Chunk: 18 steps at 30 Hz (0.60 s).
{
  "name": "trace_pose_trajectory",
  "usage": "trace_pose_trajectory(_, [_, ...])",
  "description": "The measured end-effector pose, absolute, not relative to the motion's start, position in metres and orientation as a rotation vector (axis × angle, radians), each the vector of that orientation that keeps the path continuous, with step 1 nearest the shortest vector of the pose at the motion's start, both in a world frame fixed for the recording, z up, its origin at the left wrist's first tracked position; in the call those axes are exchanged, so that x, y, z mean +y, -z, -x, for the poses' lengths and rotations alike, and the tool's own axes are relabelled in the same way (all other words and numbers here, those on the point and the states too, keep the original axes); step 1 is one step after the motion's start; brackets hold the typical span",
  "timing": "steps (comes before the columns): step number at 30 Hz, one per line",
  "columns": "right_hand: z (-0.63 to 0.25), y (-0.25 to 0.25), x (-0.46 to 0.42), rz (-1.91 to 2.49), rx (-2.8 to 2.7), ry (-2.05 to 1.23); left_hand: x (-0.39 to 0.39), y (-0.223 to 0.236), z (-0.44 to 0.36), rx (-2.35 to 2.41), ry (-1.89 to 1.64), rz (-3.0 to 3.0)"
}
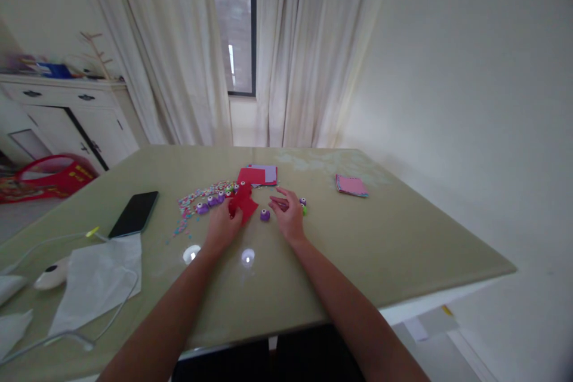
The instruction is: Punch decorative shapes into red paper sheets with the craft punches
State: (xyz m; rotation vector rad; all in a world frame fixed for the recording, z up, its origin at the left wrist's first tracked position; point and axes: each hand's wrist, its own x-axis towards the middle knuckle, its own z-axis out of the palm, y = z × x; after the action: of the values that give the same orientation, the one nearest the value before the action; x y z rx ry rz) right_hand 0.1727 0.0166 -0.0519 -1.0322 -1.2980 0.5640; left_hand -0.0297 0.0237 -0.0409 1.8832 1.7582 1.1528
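My left hand is closed on a piece of red paper that has a notched edge. The paper stands up beside a row of small purple craft punches with white-and-dark round tops. My right hand hovers to the right, thumb and index finger apart in a curve; the inner fingers are shaded. A single purple punch sits on the table between my hands. Just beyond my right hand, a green punch and another purple punch are partly hidden.
Colourful confetti lies scattered on the left. Behind my hands is a stack of coloured paper, and another paper stack lies to the right. A phone, a white tissue and a cable occupy the left side.
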Motion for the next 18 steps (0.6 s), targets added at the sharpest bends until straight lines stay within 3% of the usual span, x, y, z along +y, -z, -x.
trace_pose_trajectory(6, [-0.167, 0.051, 0.017, 0.915, -1.250, -0.733, 0.017, 0.044, 0.029, 1.880, -1.418, -2.099])
trace_pose_trajectory(9, [-0.159, 0.049, 0.013, 0.848, -1.259, -0.855, 0.012, 0.046, 0.025, 1.663, -1.542, -2.430])
trace_pose_trajectory(13, [-0.148, 0.045, 0.002, 0.721, -1.300, -1.033, 0.006, 0.052, 0.014, 1.258, -1.199, -2.758])
trace_pose_trajectory(18, [-0.144, 0.046, -0.003, 0.759, -1.313, -1.034, 0.005, 0.059, 0.009, 1.149, -1.032, -2.800])
